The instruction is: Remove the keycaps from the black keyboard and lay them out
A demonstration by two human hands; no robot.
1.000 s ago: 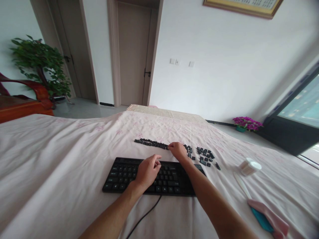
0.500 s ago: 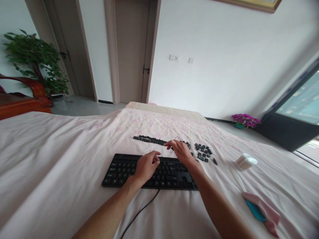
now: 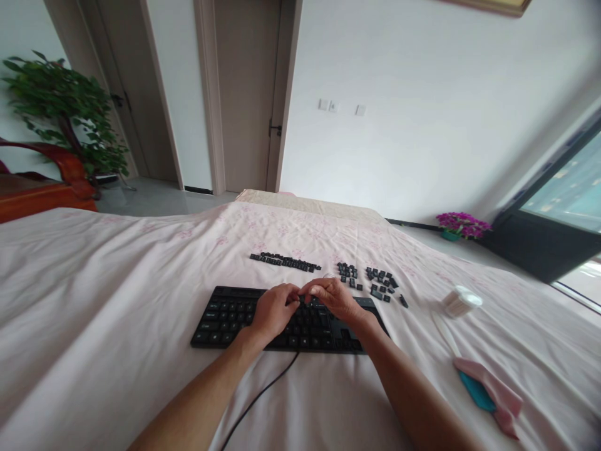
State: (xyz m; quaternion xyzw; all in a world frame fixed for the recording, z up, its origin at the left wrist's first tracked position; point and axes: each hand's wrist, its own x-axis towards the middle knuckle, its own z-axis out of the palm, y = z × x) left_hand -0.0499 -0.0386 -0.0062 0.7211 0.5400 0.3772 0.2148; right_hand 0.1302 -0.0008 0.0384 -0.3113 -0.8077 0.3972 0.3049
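White, floral-print cloth [image 3: 117, 300] covers the surface; wall and doors behind. Black keyboard [image 3: 307, 324] lies flat on it, front and center, long axis running left-right across the view, near edge facing the person. Cord [image 3: 263, 393] comes out at the near edge, runs toward the person, cut off at frame bottom. Left hand [image 3: 277, 310] is over the keyboard's middle, fingers curled, thumb close to index. Right hand [image 3: 332, 299] is just beside it, fingers bent down, fingertips near the left's. Can't tell if either is pinched on anything; fingertips hide it. Loose keycaps [image 3: 285, 261] sit beyond the far edge, legends unreadable. Right forearm hides part of the keyboard's right end.
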